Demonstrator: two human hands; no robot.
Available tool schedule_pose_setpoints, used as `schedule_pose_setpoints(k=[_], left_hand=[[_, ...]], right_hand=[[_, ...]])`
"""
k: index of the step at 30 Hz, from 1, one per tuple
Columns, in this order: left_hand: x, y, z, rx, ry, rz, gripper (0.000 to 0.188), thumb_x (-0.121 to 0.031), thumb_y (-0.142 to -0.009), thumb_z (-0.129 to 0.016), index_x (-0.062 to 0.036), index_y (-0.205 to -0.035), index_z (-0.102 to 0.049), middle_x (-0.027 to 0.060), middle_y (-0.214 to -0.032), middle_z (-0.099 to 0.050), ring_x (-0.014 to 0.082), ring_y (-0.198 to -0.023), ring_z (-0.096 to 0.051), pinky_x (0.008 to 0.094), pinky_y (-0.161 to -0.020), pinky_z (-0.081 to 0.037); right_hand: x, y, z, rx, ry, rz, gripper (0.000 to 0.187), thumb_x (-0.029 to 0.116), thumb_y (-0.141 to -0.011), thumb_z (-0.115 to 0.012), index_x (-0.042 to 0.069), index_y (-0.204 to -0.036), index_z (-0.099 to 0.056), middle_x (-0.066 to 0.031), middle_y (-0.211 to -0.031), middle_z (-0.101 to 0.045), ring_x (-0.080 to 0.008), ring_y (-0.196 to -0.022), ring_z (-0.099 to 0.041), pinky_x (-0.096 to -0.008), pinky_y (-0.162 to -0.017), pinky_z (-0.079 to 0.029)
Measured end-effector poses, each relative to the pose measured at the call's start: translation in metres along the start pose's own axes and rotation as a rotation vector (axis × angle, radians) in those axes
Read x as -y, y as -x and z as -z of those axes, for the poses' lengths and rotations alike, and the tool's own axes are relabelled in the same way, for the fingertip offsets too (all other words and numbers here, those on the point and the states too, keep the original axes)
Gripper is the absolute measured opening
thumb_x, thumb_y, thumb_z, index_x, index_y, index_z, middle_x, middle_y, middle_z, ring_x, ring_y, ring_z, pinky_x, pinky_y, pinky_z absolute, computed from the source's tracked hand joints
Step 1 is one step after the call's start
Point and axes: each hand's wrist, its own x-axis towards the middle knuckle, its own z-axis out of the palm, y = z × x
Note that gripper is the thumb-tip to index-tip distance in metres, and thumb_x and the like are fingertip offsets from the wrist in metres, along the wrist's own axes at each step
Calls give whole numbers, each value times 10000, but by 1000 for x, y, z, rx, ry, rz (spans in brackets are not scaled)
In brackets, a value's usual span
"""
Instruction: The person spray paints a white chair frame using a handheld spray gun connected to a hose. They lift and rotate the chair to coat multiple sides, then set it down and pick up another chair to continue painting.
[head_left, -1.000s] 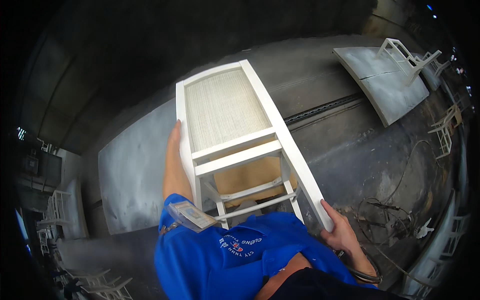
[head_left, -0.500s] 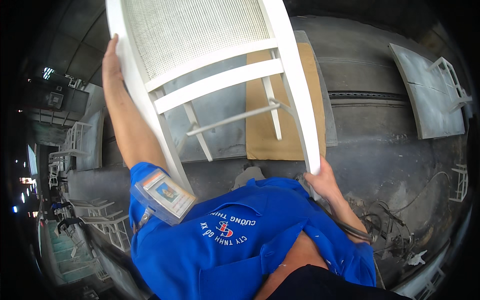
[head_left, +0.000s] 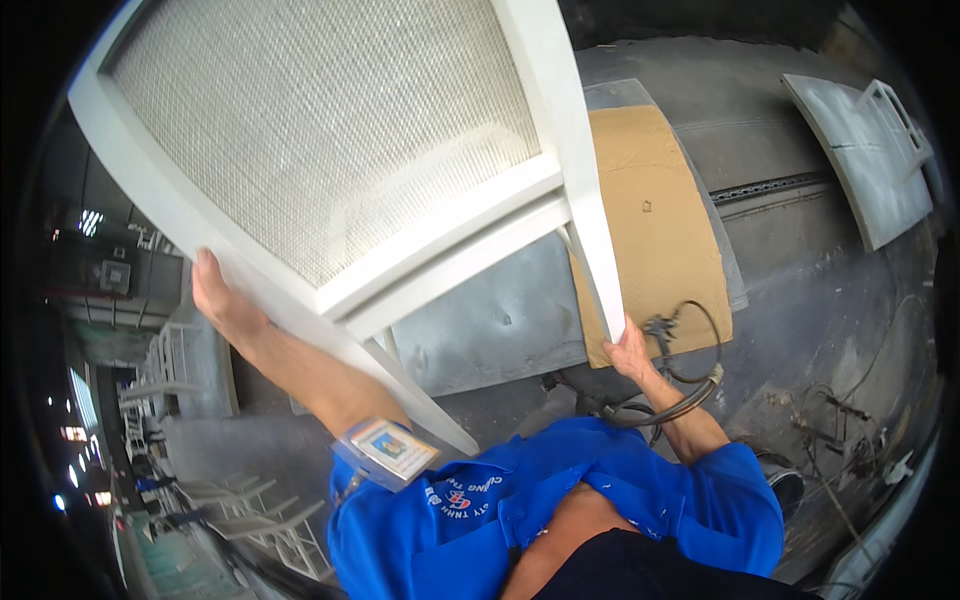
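Note:
A white chair with a woven mesh panel is lifted and tilted before me, filling the upper left. My left hand is closed around its left side rail. Low on the right side post, my right hand grips the frame near its end. Dark hoses loop by my right wrist, with a small dark fitting beside that hand; its kind is unclear. Most of the chair's lower parts are hidden behind the panel and rails.
Below the chair lies a grey metal-topped board with a brown cardboard sheet. At the far right a grey panel bears a white frame. A slotted floor track runs between. White chairs stand at left; hoses lie on the floor at right.
The chair has turned and come closer, its mesh panel now larger in view and its legs mostly out of sight. Both hands keep hold. The looped hose now shows by my right wrist.

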Motion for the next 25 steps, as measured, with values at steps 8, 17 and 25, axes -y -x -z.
schedule_pose_setpoints(k=[8,17,25], left_hand=[[21,53,28,-164,-95,62,730,-390,-959,-608,99,-1484,-469,279,-1460,-533,362,-1310,-550,466,-1107,-421],[93,50,90,-136,-280,-58,762,-458,-983,-629,126,-1448,-472,263,-1412,-569,341,-1231,-599,451,-1045,-474],[103,55,118,-91,-299,-252,929,-580,-954,-672,98,-1533,-413,229,-1509,-530,349,-1340,-542,450,-1115,-433]], right_hand=[[-24,3,-22,5,-71,-72,449,26,-790,-663,25,-1230,-576,-253,-1084,-696,-417,-1055,-686,-455,-896,-539],[-29,-36,-39,147,87,-56,463,135,-727,-777,2,-1142,-622,-205,-960,-704,-369,-949,-710,-457,-834,-563],[-45,-69,-86,128,81,-126,419,109,-729,-764,33,-1127,-654,-239,-1024,-713,-390,-989,-712,-470,-861,-565]])
